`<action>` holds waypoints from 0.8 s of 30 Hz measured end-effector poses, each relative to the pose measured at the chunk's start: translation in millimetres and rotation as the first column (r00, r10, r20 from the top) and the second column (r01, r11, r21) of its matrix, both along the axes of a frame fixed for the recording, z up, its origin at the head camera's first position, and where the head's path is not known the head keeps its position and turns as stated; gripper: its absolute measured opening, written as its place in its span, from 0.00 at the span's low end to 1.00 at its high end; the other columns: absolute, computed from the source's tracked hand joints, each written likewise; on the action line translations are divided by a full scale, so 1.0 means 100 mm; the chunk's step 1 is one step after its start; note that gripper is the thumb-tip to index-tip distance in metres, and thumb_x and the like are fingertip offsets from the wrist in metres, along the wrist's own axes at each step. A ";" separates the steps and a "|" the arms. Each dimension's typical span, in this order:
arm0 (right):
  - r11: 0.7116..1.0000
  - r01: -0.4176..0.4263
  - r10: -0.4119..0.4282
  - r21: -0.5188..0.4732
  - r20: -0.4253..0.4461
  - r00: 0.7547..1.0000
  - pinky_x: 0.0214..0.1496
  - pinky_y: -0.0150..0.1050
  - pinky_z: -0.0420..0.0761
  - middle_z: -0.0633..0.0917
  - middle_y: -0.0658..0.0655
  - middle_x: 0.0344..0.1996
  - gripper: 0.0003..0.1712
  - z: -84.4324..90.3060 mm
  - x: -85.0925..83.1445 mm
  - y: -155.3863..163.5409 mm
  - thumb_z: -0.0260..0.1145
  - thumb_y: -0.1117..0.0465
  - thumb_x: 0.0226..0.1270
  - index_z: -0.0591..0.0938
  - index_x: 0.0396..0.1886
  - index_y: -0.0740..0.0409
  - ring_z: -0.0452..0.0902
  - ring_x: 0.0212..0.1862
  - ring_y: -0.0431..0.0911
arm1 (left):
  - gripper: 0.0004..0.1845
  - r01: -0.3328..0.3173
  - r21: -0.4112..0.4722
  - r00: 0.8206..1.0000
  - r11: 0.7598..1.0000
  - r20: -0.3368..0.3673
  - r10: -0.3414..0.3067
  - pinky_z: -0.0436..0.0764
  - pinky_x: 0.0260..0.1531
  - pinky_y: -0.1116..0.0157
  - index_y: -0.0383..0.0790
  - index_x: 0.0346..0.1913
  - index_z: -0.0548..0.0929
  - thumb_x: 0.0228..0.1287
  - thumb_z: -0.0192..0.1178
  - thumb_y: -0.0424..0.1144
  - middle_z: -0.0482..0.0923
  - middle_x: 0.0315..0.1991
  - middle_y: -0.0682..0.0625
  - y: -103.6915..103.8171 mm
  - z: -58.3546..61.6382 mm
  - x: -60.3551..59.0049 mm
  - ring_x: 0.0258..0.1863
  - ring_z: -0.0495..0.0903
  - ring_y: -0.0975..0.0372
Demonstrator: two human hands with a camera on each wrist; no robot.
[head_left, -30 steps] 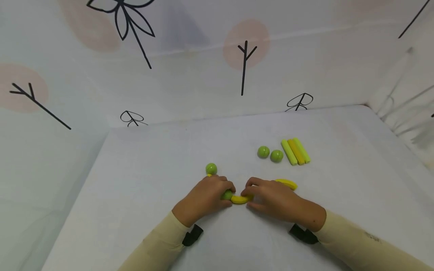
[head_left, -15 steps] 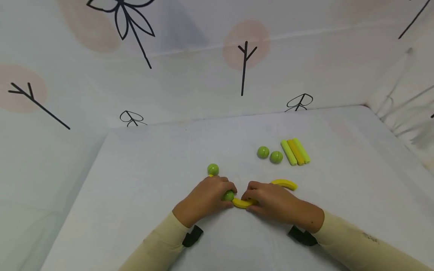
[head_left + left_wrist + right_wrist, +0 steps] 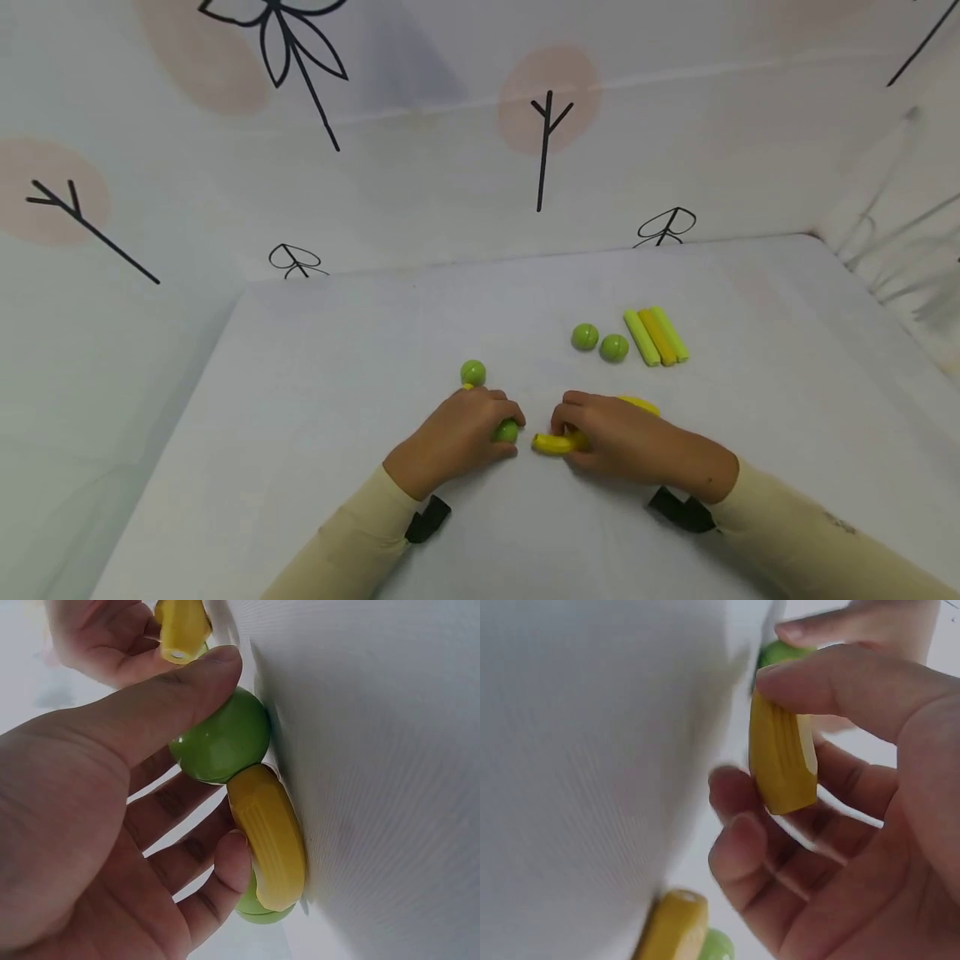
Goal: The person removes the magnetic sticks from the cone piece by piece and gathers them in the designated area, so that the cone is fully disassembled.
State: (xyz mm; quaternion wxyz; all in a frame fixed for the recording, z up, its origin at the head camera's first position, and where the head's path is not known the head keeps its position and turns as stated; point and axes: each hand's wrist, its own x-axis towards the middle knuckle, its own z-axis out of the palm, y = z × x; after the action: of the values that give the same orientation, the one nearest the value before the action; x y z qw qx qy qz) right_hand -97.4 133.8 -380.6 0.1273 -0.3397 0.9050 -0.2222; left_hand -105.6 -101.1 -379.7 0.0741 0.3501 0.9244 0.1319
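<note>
White cloth covered the table (image 3: 315, 417) I was watching, with printed fabric walls (image 3: 420, 167) closing it in on three sides.

Nearest the camera, both cream sleeves reached in. The left hand (image 3: 457, 437) lay knuckles-up on the cloth, fingers curled. I noted in the left wrist view that its thumb (image 3: 161, 694) pressed a green ball (image 3: 221, 746) against the cloth while the fingers curled around a curved yellow piece (image 3: 270, 836) joined to that ball; a second green ball (image 3: 259, 907) showed at the piece's far end. In the head view the held ball (image 3: 506, 431) sat at the fingertips.

The right hand (image 3: 622, 437) pinched another curved yellow segment (image 3: 553, 443) between thumb and fingers. I saw a small gap between that segment and the held green ball, so the two were near but apart. In the right wrist view the segment (image 3: 782, 757) was raised off the cloth.

Behind the right hand, a further yellow curved piece (image 3: 641, 406) lay partly hidden. Behind the left hand rested a lone green ball (image 3: 473, 372).

Farther back on the right, two green balls (image 3: 599, 342) sat side by side, just beside three straight sticks (image 3: 657, 336) lying touching, the middle one orange-yellow and the outer two lime.
</note>
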 end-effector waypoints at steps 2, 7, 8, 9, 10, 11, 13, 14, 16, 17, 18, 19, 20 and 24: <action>1.000 0.013 -0.012 -0.024 0.044 0.999 0.39 0.30 0.77 0.80 0.41 0.35 0.10 0.04 -0.03 0.04 0.72 0.66 0.60 0.83 0.39 0.49 0.71 0.34 0.33 | 0.14 0.005 -0.002 1.000 1.000 -0.003 -0.005 0.75 0.36 0.72 0.47 0.45 0.88 0.55 0.76 0.43 0.85 0.39 0.57 0.00 0.00 0.00 0.33 0.75 0.69; 0.998 0.045 -0.042 -0.038 0.082 0.996 0.43 0.33 0.81 0.85 0.43 0.39 0.10 0.14 -0.06 0.17 0.72 0.64 0.63 0.85 0.44 0.51 0.76 0.38 0.33 | 0.14 0.007 0.002 1.000 1.000 -0.007 -0.007 0.76 0.37 0.72 0.47 0.45 0.88 0.55 0.76 0.43 0.85 0.39 0.56 -0.01 0.00 0.00 0.34 0.75 0.68; 0.998 0.050 -0.047 -0.034 0.078 0.996 0.42 0.32 0.81 0.86 0.43 0.40 0.11 0.15 -0.06 0.21 0.71 0.63 0.64 0.85 0.46 0.52 0.76 0.38 0.33 | 0.14 0.005 0.002 1.000 1.000 -0.004 -0.005 0.75 0.37 0.72 0.47 0.45 0.88 0.55 0.76 0.43 0.85 0.39 0.57 -0.01 0.00 0.00 0.34 0.75 0.68; 0.998 0.055 -0.053 -0.032 0.077 0.996 0.42 0.32 0.81 0.86 0.44 0.41 0.12 0.16 -0.06 0.25 0.70 0.62 0.65 0.85 0.48 0.53 0.75 0.38 0.32 | 0.14 0.003 0.002 1.000 1.000 -0.003 -0.003 0.75 0.37 0.72 0.48 0.45 0.88 0.55 0.76 0.43 0.85 0.39 0.57 -0.01 0.00 0.00 0.34 0.75 0.68; 0.998 0.061 -0.058 -0.033 0.075 0.995 0.41 0.31 0.81 0.86 0.45 0.42 0.13 0.16 -0.06 0.28 0.69 0.62 0.66 0.85 0.50 0.54 0.75 0.38 0.32 | 0.14 0.001 0.001 1.000 1.000 0.000 -0.001 0.75 0.37 0.72 0.48 0.45 0.88 0.55 0.76 0.43 0.85 0.39 0.57 -0.01 0.00 0.00 0.34 0.75 0.68; 0.997 0.069 -0.066 -0.038 0.079 0.995 0.41 0.31 0.80 0.86 0.46 0.44 0.14 0.15 -0.05 0.32 0.68 0.62 0.68 0.84 0.52 0.54 0.75 0.38 0.32 | 0.14 -0.001 0.001 1.000 1.000 0.001 0.001 0.75 0.36 0.72 0.48 0.44 0.88 0.55 0.76 0.44 0.85 0.39 0.57 -0.01 0.00 0.00 0.34 0.75 0.68; 0.993 0.099 -0.092 -0.059 0.111 0.990 0.39 0.30 0.79 0.86 0.47 0.46 0.16 0.13 -0.04 0.39 0.65 0.62 0.70 0.83 0.56 0.55 0.74 0.37 0.33 | 0.14 -0.002 0.007 1.000 1.000 0.003 0.002 0.74 0.36 0.73 0.48 0.44 0.88 0.55 0.76 0.44 0.85 0.39 0.57 -0.01 0.00 0.01 0.34 0.75 0.69; 0.991 0.115 -0.105 -0.073 0.130 0.986 0.39 0.30 0.78 0.86 0.47 0.46 0.16 0.12 -0.03 0.42 0.63 0.62 0.72 0.82 0.57 0.54 0.74 0.36 0.33 | 0.14 -0.002 0.011 1.000 1.000 0.004 0.002 0.74 0.36 0.73 0.48 0.44 0.88 0.55 0.76 0.43 0.85 0.39 0.57 -0.01 -0.01 0.01 0.34 0.75 0.69; 0.984 0.142 -0.123 -0.110 0.169 0.978 0.37 0.30 0.76 0.85 0.46 0.40 0.16 0.09 -0.02 0.47 0.59 0.64 0.74 0.80 0.58 0.52 0.72 0.34 0.33 | 0.14 0.000 0.019 1.000 1.000 0.001 0.000 0.74 0.35 0.73 0.47 0.44 0.88 0.55 0.76 0.43 0.84 0.38 0.57 -0.01 -0.01 0.01 0.33 0.74 0.70; 0.979 0.155 -0.129 -0.131 0.190 0.973 0.35 0.30 0.76 0.83 0.44 0.36 0.16 0.08 -0.02 0.49 0.57 0.64 0.75 0.80 0.58 0.51 0.72 0.32 0.33 | 0.14 0.000 0.024 1.000 1.000 0.001 0.000 0.73 0.35 0.73 0.47 0.44 0.88 0.55 0.76 0.43 0.84 0.38 0.57 -0.01 -0.01 0.01 0.32 0.74 0.70; 0.974 0.167 -0.134 -0.152 0.208 0.969 0.33 0.30 0.75 0.81 0.43 0.31 0.15 0.07 -0.02 0.50 0.56 0.64 0.76 0.79 0.57 0.50 0.71 0.30 0.34 | 0.13 0.001 0.028 1.000 1.000 0.002 -0.001 0.73 0.34 0.74 0.47 0.44 0.88 0.55 0.76 0.43 0.84 0.38 0.57 -0.01 -0.02 0.01 0.32 0.73 0.70; 0.970 0.171 -0.131 -0.173 0.221 0.966 0.32 0.30 0.74 0.79 0.44 0.28 0.14 0.07 -0.02 0.52 0.55 0.63 0.77 0.79 0.57 0.49 0.70 0.28 0.34 | 0.13 0.002 0.031 1.000 1.000 0.002 -0.002 0.73 0.34 0.74 0.46 0.43 0.88 0.55 0.76 0.43 0.84 0.37 0.57 -0.01 -0.02 0.01 0.32 0.73 0.70; 0.966 0.173 -0.128 -0.191 0.227 0.965 0.31 0.31 0.74 0.76 0.44 0.25 0.13 0.07 -0.02 0.54 0.54 0.62 0.79 0.78 0.56 0.49 0.69 0.27 0.34 | 0.13 0.003 0.034 1.000 0.999 0.000 -0.003 0.73 0.34 0.74 0.46 0.43 0.88 0.55 0.76 0.43 0.84 0.37 0.57 -0.01 -0.02 0.00 0.32 0.73 0.70; 0.956 0.180 -0.127 -0.231 0.228 0.965 0.29 0.31 0.74 0.77 0.46 0.24 0.09 0.07 -0.03 0.59 0.55 0.58 0.79 0.78 0.53 0.51 0.70 0.24 0.34 | 0.13 0.012 0.047 1.000 0.999 -0.013 -0.012 0.73 0.34 0.74 0.46 0.43 0.88 0.55 0.76 0.42 0.83 0.37 0.56 -0.01 -0.03 0.00 0.32 0.73 0.69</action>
State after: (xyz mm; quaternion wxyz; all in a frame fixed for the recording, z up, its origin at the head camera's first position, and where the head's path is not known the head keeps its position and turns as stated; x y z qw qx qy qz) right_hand -100.1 193.0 -373.5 0.1609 -0.2559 0.8748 -0.3785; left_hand -105.7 -102.3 -382.5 0.0609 0.3581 0.9194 0.1509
